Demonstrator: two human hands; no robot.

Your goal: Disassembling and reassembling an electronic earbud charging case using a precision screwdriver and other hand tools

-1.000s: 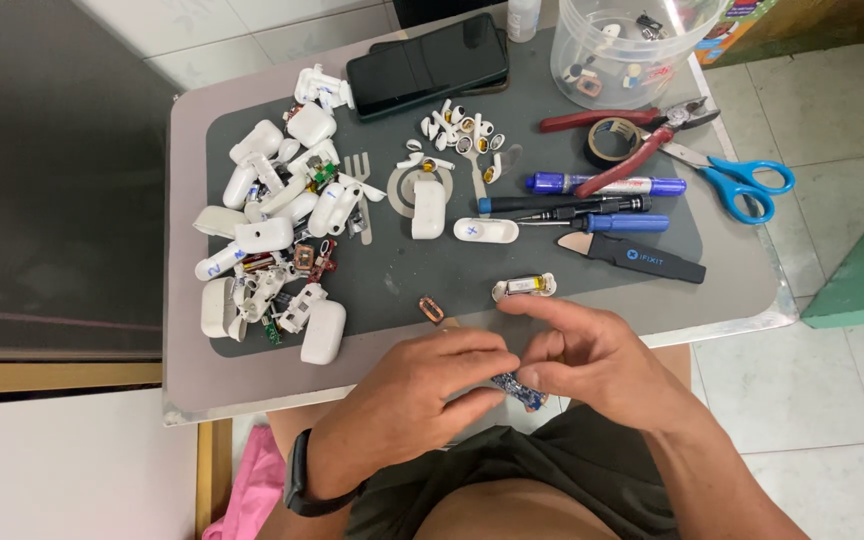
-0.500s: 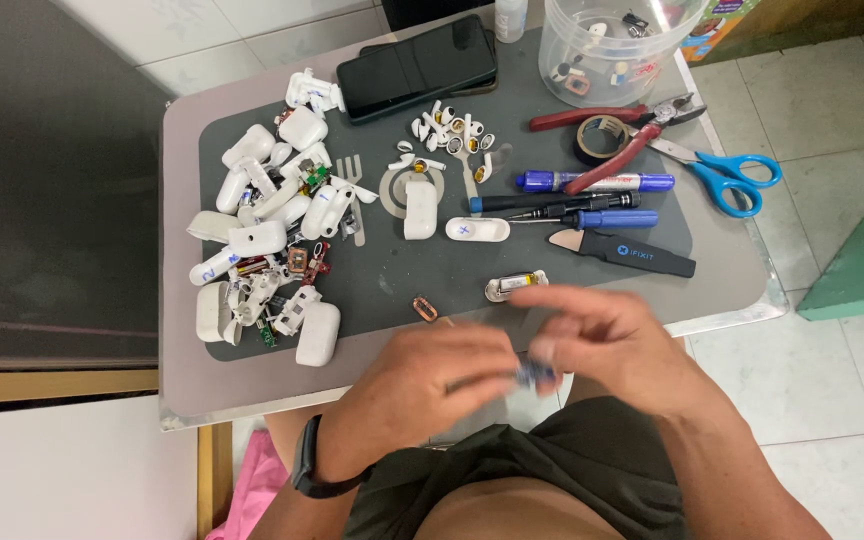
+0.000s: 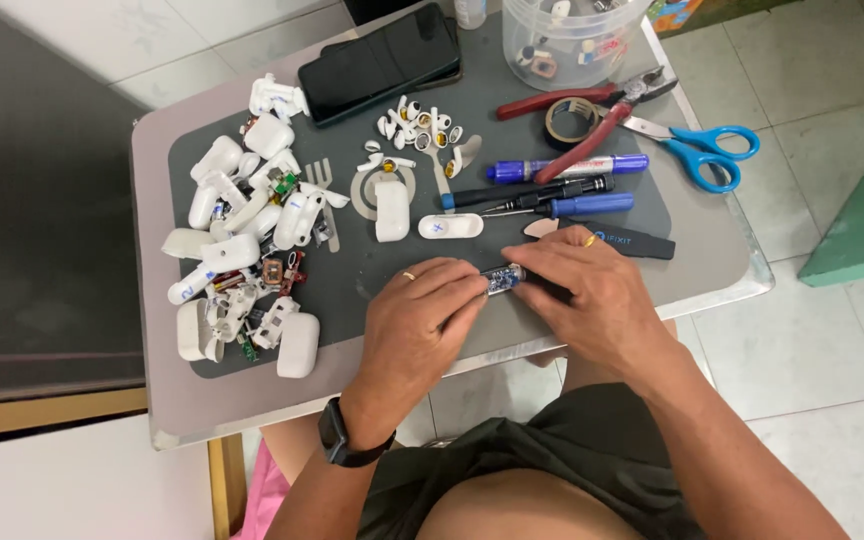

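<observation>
Grey work mat (image 3: pixel 512 300) on a small table. At six o'clock, our left hand (image 3: pixel 420 322) and right hand (image 3: pixel 592 292) pinch a tiny blue-and-clear component (image 3: pixel 503 280) between closed fingertips; we judge it light, stiff, fragile: hold by its ends.

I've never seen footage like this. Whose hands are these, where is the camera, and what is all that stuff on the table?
There is no machine here: a person works with bare hands, and a camera worn on the head looks down at them. The left hand and right hand together pinch a small silvery and blue part over a dark mat on a small grey table. On the mat's left lies a heap of white plastic shells. Farther back are a black phone, red-handled pliers, blue scissors, a blue marker and a clear tub.
</observation>
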